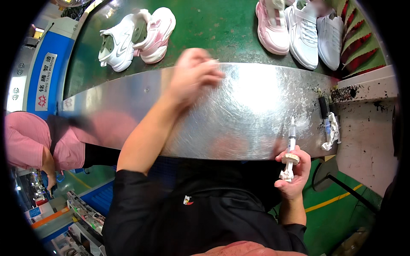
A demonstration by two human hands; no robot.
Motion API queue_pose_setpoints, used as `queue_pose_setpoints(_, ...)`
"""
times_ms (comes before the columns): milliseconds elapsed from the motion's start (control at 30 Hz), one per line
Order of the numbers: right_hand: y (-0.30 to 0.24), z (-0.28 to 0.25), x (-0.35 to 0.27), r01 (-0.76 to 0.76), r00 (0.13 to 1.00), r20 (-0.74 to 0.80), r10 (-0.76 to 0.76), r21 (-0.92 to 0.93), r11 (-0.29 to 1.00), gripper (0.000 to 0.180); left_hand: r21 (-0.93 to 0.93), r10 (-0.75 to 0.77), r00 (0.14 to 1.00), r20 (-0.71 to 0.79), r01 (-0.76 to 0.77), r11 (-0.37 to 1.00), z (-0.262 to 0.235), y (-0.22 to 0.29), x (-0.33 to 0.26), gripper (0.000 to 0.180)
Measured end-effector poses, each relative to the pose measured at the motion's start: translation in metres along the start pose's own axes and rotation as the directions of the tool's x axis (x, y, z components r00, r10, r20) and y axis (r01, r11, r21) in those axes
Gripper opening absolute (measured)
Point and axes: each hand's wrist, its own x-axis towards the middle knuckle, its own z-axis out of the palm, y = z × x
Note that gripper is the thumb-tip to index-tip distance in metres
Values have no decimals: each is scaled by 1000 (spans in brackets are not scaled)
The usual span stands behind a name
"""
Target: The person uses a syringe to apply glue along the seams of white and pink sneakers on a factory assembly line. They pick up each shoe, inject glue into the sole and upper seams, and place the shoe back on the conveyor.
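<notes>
My right hand (299, 164) is closed around a syringe (292, 133), its clear barrel and narrow tip pointing away from me over the near edge of the metal table. A pale round collar and white residue sit on the syringe near my fingers. My left hand (194, 79) is lifted over the table's far edge, fingers bent and smeared by motion; whether it holds anything is unclear. Beyond it, at the left, are a white sneaker (119, 45) and a pink-and-white sneaker (158, 36). Farther right stand a pink sneaker (273, 32) and two white sneakers (303, 36).
The shiny metal table (124, 102) borders a green surface (213, 25). At its right end lie a black-handled brush (323, 106) and a white-crusted tool (332, 132), beside a stained pale panel (363, 136). A person in pink (30, 136) is at the left, near a blue machine (49, 68).
</notes>
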Motion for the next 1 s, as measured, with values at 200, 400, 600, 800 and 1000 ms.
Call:
queue_pose_setpoints(200,-2,3,4,-20,999,31,18,62,998,81,430,454,805,-381,-280,858,-135,22,-20,54)
queue_pose_setpoints(400,-3,10,-3,-34,999,22,33,75,997,86,543,439,813,-383,-186,819,-126,60,40,65)
queue_pose_setpoints(600,-2,7,-20,-90,995,-49,91,24,996,88,335,294,904,-312,-185,924,-135,73,-2,66)
queue_pose_setpoints(800,-2,1,-20,-149,986,-72,148,-11,989,84,519,416,899,-138,-292,803,-67,50,-126,81)
queue_pose_setpoints(1000,-5,-8,-15,-163,984,-90,154,-102,981,83,241,257,965,-44,-239,940,-49,19,-168,92)
